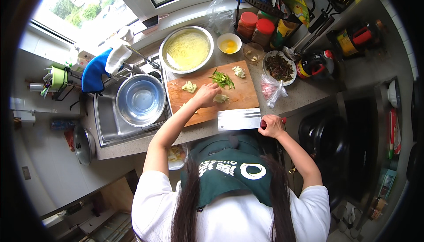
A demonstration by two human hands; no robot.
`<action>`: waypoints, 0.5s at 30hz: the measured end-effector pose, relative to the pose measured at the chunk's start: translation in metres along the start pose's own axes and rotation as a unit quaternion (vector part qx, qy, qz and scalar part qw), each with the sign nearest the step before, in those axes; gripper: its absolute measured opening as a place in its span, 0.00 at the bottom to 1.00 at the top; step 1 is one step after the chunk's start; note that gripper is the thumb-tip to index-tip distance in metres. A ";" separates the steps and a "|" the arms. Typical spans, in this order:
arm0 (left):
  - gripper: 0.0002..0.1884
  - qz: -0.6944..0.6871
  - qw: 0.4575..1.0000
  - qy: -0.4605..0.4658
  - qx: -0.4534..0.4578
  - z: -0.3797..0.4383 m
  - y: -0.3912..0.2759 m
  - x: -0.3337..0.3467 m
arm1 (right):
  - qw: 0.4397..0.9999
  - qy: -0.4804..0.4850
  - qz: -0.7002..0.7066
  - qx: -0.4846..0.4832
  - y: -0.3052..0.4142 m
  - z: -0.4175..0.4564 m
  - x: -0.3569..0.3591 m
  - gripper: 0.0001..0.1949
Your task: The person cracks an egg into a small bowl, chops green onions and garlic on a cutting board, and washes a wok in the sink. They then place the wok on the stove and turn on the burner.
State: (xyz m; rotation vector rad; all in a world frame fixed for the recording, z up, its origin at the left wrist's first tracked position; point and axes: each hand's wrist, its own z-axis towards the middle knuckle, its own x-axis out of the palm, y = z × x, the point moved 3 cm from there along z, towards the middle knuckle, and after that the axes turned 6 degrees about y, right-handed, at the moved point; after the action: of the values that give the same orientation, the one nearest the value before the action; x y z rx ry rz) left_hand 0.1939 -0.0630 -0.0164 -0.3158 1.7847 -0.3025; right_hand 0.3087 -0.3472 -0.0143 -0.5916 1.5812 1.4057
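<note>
My right hand (273, 126) grips the red handle of a cleaver (239, 119), its broad blade lying flat over the near edge of the wooden cutting board (207, 111). Over the board, my left hand (208, 95) reaches down with bent fingers at a small pile of pale shreds (221, 98). Whether the fingers hold any of it is hidden. Just beyond sits a heap of cut green vegetable (222, 79). Chopped white pieces (238, 72) lie at the far right of the board, and pale yellowish slices (189, 87) at its left.
Behind the board stand a metal basin of pale yellow shreds (187, 48) and a bowl with egg yolks (229, 44). To the right are a plate of dark food (280, 68) and a plastic bag of pink meat (271, 88). Left, a metal bowl (141, 99) sits over the sink (107, 131).
</note>
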 end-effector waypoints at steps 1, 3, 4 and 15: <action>0.23 0.007 1.000 0.000 -0.004 0.001 -0.002 -0.001 | 1.000 0.001 -0.002 -0.008 -0.001 0.002 0.003 0.12; 0.22 0.026 1.000 0.001 -0.001 0.002 -0.010 -0.003 | 1.000 -0.001 0.001 -0.021 -0.001 0.007 0.006 0.12; 0.22 0.035 0.999 0.001 -0.001 0.001 -0.012 -0.004 | 1.000 0.001 0.002 -0.024 -0.001 0.010 0.008 0.12; 0.18 -0.006 0.999 -0.032 -0.038 -0.012 0.007 0.007 | 0.994 0.032 0.009 -0.108 -0.001 0.054 0.015 0.13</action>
State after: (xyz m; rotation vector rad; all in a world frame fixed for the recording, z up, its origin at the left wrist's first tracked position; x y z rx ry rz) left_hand 0.1805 -0.0592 -0.0229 -0.3859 1.7344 -0.2298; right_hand 0.3192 -0.2926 -0.0246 -0.7580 1.4971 1.5977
